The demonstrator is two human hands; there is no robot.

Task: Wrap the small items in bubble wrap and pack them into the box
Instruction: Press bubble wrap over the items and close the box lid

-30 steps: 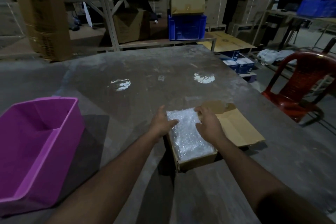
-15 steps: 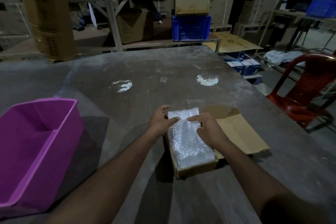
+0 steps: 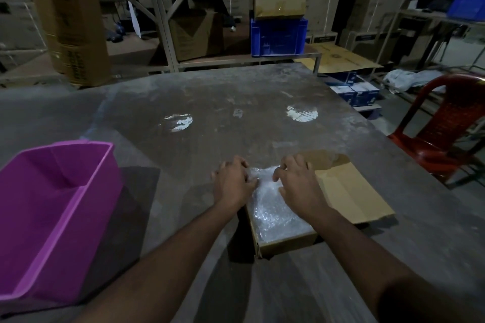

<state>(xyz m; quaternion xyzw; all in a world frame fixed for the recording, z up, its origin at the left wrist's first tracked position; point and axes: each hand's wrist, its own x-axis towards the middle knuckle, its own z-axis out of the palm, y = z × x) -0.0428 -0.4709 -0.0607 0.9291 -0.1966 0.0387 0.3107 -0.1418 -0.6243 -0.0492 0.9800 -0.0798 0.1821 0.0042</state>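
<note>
A shallow open cardboard box point(image 3: 286, 244) lies on the grey table point(image 3: 210, 102) right in front of me. Its lid flap point(image 3: 351, 196) is spread flat to the right. Crinkled bubble wrap point(image 3: 275, 215) fills the box and hides whatever is under it. My left hand point(image 3: 232, 182) sits at the far left corner of the wrap with its fingers curled down over the edge. At the far right corner my right hand point(image 3: 299, 185) does the same, thumb pointing inward. Both hands grip the far end of the wrap.
A purple plastic bin point(image 3: 52, 212) stands on the table at the left, close to my left forearm. A red plastic chair point(image 3: 446, 126) is off the table's right edge. Behind the table are metal racks with cardboard cartons and a blue crate point(image 3: 278, 34).
Both hands have slid forward to the far end of the wrap and their fingers have curled over it. The right hand moved off the top of the wrap toward the far right corner.
</note>
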